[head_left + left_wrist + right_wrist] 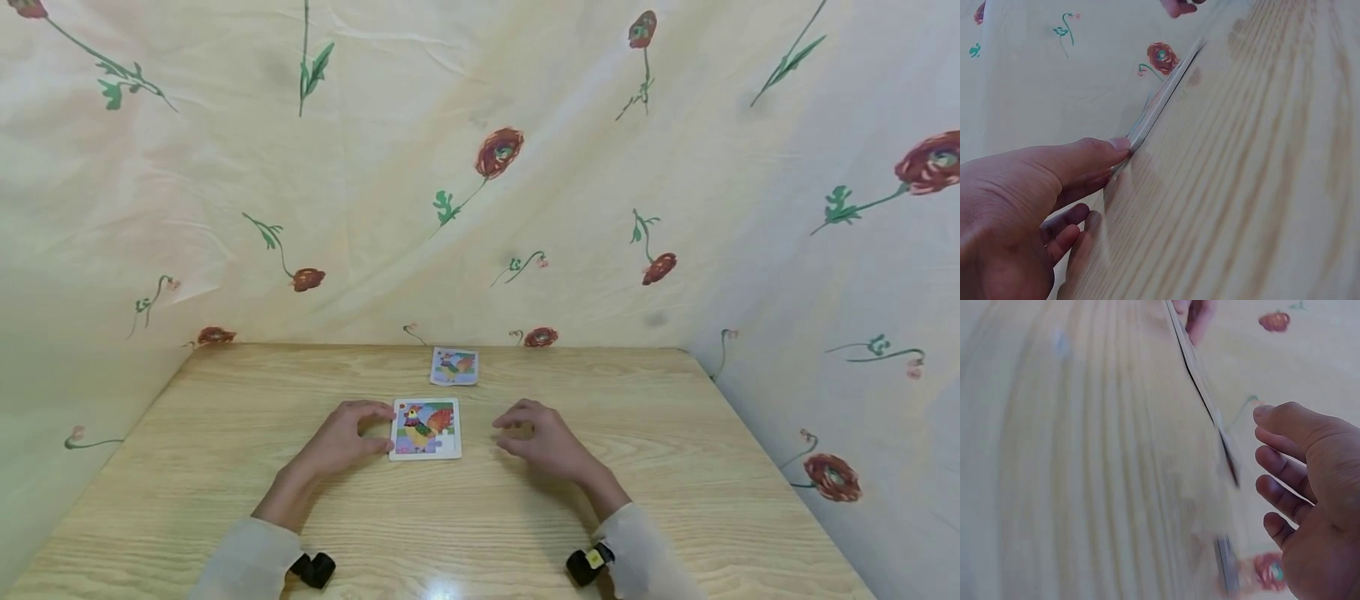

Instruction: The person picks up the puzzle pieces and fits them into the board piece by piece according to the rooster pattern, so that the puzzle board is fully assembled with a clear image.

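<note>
A square jigsaw puzzle (424, 429) in a white tray shows a rooster, with a white patch and piece outline at its lower right. My left hand (348, 435) holds the tray's left edge, the thumb near the front corner and a finger near the back one. In the left wrist view the thumb (1119, 144) lies at the end of the tray (1166, 94), seen almost edge-on. My right hand (542, 435) is to the right of the tray, apart from it, its fingers loosely bent and holding nothing. Those bent fingers (1282, 469) also show in the right wrist view.
Behind the puzzle, near the table's back edge, lies a small card (454, 367) with the same rooster picture. The wood-grain table (450, 517) meets a flowered cloth (390, 167) at the back and sides. The right wrist view is partly blurred.
</note>
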The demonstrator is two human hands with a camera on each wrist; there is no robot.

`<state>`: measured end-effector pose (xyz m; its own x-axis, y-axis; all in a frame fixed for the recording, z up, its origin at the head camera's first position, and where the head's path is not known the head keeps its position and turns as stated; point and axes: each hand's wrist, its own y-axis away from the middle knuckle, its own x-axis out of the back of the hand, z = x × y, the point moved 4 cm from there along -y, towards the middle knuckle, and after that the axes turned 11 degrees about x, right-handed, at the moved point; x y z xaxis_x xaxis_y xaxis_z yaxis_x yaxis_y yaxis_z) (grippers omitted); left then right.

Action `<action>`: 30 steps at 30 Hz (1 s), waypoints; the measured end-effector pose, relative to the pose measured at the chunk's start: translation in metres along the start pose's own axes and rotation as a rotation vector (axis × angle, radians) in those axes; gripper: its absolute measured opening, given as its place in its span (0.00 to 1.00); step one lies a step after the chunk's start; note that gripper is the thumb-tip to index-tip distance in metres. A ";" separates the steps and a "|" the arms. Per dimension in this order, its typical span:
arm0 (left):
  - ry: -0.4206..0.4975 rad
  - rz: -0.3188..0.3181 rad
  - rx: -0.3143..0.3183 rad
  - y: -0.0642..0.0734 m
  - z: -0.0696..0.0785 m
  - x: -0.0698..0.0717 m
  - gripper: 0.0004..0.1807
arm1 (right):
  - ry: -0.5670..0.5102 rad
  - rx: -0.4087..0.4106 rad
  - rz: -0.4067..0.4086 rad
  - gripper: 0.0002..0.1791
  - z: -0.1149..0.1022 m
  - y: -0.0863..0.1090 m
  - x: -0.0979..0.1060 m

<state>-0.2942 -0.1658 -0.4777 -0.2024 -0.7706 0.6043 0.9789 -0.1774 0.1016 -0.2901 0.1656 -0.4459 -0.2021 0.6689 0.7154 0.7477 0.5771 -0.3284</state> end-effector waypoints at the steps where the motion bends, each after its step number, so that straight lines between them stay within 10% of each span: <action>1: 0.000 -0.001 0.000 0.000 0.000 0.000 0.21 | 0.003 -0.005 0.006 0.11 0.002 0.005 0.005; 14: -0.002 0.011 -0.007 -0.003 0.000 0.000 0.21 | 0.020 -0.123 0.028 0.11 0.031 0.065 0.044; 30: -0.007 0.016 0.007 -0.001 -0.002 -0.002 0.21 | -0.015 -0.130 -0.061 0.09 0.040 0.074 0.042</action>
<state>-0.2944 -0.1655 -0.4805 -0.1868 -0.7689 0.6114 0.9821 -0.1613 0.0972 -0.2683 0.2552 -0.4651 -0.2579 0.6419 0.7221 0.8093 0.5517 -0.2014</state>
